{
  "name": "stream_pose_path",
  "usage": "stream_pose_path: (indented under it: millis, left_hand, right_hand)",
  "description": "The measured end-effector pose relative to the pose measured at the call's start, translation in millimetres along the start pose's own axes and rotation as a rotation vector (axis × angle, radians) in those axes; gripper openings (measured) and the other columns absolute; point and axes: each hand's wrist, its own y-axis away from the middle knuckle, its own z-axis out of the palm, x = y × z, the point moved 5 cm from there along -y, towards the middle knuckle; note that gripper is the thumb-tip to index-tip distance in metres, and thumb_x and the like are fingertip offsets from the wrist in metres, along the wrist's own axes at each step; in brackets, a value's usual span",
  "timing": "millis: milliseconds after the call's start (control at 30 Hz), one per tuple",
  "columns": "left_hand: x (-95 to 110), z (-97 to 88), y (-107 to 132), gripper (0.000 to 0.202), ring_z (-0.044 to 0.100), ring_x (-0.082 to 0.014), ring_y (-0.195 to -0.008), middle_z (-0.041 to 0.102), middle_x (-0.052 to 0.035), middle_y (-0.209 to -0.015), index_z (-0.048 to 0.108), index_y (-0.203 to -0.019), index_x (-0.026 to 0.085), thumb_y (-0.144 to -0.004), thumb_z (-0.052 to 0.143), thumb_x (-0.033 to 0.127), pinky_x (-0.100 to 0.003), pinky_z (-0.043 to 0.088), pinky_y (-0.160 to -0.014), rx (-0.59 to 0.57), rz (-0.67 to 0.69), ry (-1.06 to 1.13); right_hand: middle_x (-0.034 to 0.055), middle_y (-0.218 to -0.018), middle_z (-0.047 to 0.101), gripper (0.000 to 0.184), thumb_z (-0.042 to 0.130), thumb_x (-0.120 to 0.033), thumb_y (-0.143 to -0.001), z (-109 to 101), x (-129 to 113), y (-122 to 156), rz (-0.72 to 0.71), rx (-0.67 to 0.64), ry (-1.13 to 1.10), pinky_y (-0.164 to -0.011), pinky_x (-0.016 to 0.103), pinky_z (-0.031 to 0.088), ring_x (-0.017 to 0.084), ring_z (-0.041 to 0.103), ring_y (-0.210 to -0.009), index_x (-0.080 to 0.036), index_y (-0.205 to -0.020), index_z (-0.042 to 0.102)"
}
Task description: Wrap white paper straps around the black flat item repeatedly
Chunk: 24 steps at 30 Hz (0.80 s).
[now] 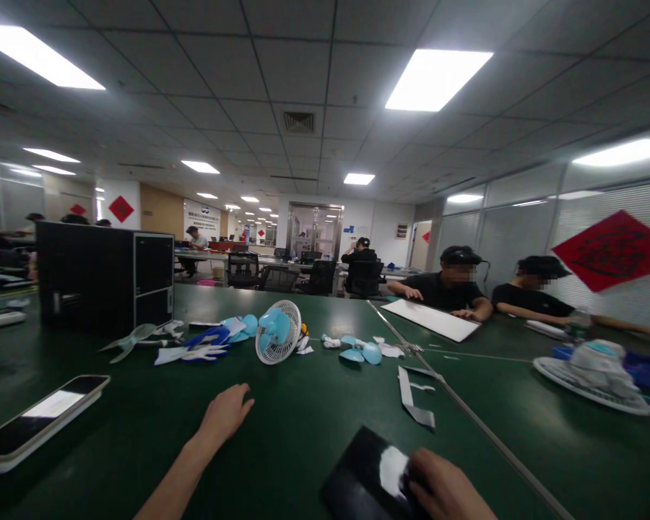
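Observation:
My left hand (pixel 227 413) rests on the green table with nothing in it, its fingers loosely bent and a little apart. At the bottom, my right hand (pixel 447 485) grips the edge of a flat black glossy sheet-like thing (pixel 357 466) that reflects a ceiling light. It is blurred, and I cannot make out its exact kind. Beyond my left hand, a small fan (pixel 278 332) with a white cage and light-blue blades lies tilted. Beside it are blue-and-white gloves (pixel 200 345) and, further right, loose light-blue fan blades (pixel 362 351).
A black computer case (pixel 100 278) stands at left, behind a phone-like device (pixel 46 415). White strips (pixel 412 397) lie near a metal seam crossing the table (pixel 292 462). Two people sit at right; one handles a white panel (pixel 432 319). A white fan part (pixel 593 375) lies nearer.

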Motion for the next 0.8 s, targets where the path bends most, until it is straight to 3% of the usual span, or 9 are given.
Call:
stream_pose_path:
  millis: [100,200,300,367,467,600,700,800]
  left_hand:
    - [15,1.5,1,0.042,0.060,-0.0208,-0.100,0.064,-0.0071,-0.109,0.059,-0.115,0.020,-0.086,0.044,0.046,-0.032,0.045,-0.086,-0.001,0.124,0.171]
    - [33,6.8,6,0.054,0.052,-0.0243,-0.115,0.058,-0.0082,-0.124,0.059,-0.120,0.020,-0.080,0.051,0.056,-0.035,0.039,-0.099,-0.043,0.248,0.314]
    - [47,15.6,13,0.070,0.039,-0.0278,-0.130,0.046,-0.0088,-0.141,0.051,-0.131,0.022,-0.072,0.061,0.059,-0.039,0.030,-0.109,-0.139,0.320,0.367]
    - [54,22.0,18,0.080,0.036,-0.0278,-0.133,0.041,-0.0090,-0.145,0.046,-0.135,0.022,-0.067,0.065,0.059,-0.039,0.026,-0.111,-0.211,0.348,0.371]
    - [58,28.8,21,0.088,0.035,-0.0276,-0.133,0.039,-0.0094,-0.146,0.044,-0.137,0.022,-0.062,0.070,0.059,-0.038,0.024,-0.113,-0.275,0.354,0.348]
    - [61,27.1,23,0.088,0.037,-0.0276,-0.131,0.041,-0.0089,-0.144,0.046,-0.136,0.022,-0.060,0.071,0.059,-0.038,0.026,-0.112,-0.290,0.329,0.334]
    - [63,21.9,25,0.087,0.040,-0.0279,-0.129,0.042,-0.0097,-0.143,0.047,-0.135,0.022,-0.060,0.071,0.058,-0.039,0.029,-0.109,-0.298,0.312,0.326]
    - [63,18.7,24,0.086,0.040,-0.0286,-0.128,0.044,-0.0109,-0.140,0.049,-0.133,0.020,-0.059,0.071,0.056,-0.039,0.029,-0.109,-0.275,0.298,0.315]
  right_hand:
    - [0.0074,-0.095,0.067,0.021,0.050,-0.018,-0.077,14,-50,-47,-0.173,-0.075,-0.036,-0.083,0.028,0.045,0.020,0.060,-0.089,-0.020,-0.088,0.067]
    - [0.0072,-0.096,0.066,0.023,0.050,-0.020,-0.081,31,-85,-78,-0.259,-0.097,-0.072,-0.085,0.029,0.044,0.020,0.059,-0.090,-0.020,-0.096,0.068]
    - [0.0068,-0.098,0.065,0.024,0.051,-0.024,-0.083,44,-104,-91,-0.318,-0.061,-0.116,-0.086,0.029,0.043,0.020,0.059,-0.093,-0.021,-0.102,0.067]
    - [0.0062,-0.100,0.064,0.025,0.052,-0.026,-0.085,46,-105,-95,-0.349,-0.025,-0.163,-0.085,0.027,0.044,0.019,0.058,-0.094,-0.021,-0.105,0.065]
    - [0.0060,-0.104,0.062,0.026,0.052,-0.029,-0.087,37,-74,-101,-0.247,0.083,-0.153,-0.082,0.025,0.045,0.017,0.060,-0.091,-0.021,-0.109,0.062]
    - [0.0111,-0.111,0.060,0.025,0.049,-0.028,-0.089,11,7,-108,0.121,0.233,0.120,-0.085,0.027,0.043,0.020,0.059,-0.099,-0.016,-0.109,0.059]
    - [0.0181,-0.110,0.059,0.025,0.052,-0.026,-0.087,2,56,-106,0.245,0.237,0.193,-0.085,0.033,0.043,0.027,0.059,-0.100,-0.010,-0.106,0.057]
    - [0.0187,-0.104,0.060,0.027,0.054,-0.030,-0.086,6,83,-103,0.335,0.207,0.237,-0.079,0.034,0.044,0.028,0.062,-0.093,-0.009,-0.103,0.057]
